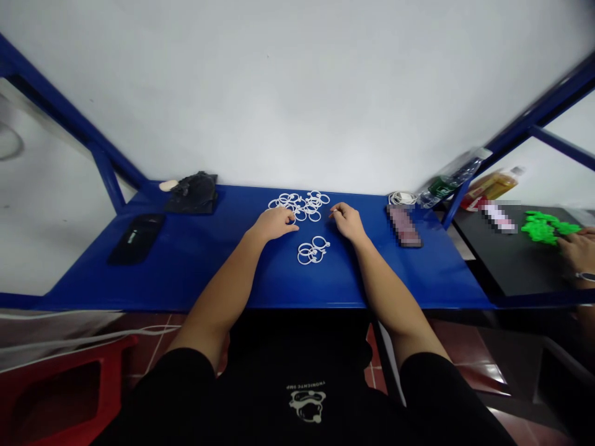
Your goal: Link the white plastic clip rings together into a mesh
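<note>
Several white plastic rings (314,201), each with a small knob, lie in a loose pile on the blue table (199,266) near the wall. My left hand (274,224) rests at the pile's near left edge, with thumb and index finger apart and the other fingers partly hidden. Right of the pile, my right hand (348,223) is closed in a pinch. A tiny pale spot shows at its fingertips, too small to name. Between my forearms, closer to me, sits a smaller group of white rings (305,253).
At left are a black case (136,239) and a crumpled black bag (193,193). A blurred-out phone (404,226), a coiled white cable (402,197) and a plastic bottle (453,178) stand right. Beyond, another person's hand (579,248) touches green pieces (543,227) on a dark table.
</note>
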The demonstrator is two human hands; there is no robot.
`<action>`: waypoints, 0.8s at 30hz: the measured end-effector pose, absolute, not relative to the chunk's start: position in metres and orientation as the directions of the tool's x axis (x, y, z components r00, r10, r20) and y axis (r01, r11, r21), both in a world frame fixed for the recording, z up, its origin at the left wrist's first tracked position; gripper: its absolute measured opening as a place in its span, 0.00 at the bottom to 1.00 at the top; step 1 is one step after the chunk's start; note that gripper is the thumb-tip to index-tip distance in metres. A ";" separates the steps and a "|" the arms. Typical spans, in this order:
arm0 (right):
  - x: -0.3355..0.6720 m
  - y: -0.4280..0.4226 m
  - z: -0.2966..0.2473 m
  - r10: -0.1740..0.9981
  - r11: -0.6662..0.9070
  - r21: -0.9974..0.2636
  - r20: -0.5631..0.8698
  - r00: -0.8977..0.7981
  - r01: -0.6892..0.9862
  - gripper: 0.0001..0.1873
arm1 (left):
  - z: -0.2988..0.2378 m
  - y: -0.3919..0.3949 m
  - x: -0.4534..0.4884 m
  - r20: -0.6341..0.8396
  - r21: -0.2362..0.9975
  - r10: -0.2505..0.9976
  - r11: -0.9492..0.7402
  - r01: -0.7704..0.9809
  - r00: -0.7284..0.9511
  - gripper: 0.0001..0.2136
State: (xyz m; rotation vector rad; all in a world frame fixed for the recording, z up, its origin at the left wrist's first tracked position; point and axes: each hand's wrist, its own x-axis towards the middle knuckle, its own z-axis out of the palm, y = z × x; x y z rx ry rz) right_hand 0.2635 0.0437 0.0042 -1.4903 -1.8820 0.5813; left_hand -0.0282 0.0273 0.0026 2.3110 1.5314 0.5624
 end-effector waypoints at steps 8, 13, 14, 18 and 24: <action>0.258 0.039 0.004 0.957 0.288 -0.710 0.243 -0.160 0.642 0.13 | -0.003 0.028 -0.024 0.182 0.430 0.921 -0.388 0.815 0.343 0.07; 0.255 0.037 0.004 0.951 0.308 -0.698 0.251 -0.182 0.646 0.13 | -0.001 0.027 -0.022 0.207 0.430 0.926 -0.376 0.821 0.316 0.06; 0.255 0.037 0.004 0.949 0.312 -0.694 0.253 -0.186 0.649 0.13 | -0.001 0.027 -0.022 0.208 0.428 0.928 -0.370 0.825 0.309 0.07; 0.255 0.037 0.004 0.939 0.341 -0.671 0.277 -0.204 0.658 0.13 | 0.001 0.025 -0.021 0.229 0.426 0.932 -0.356 0.832 0.282 0.09; 0.254 0.035 0.009 0.920 0.391 -0.653 0.282 -0.270 0.648 0.15 | 0.002 0.025 -0.021 0.254 0.441 0.934 -0.344 0.829 0.252 0.09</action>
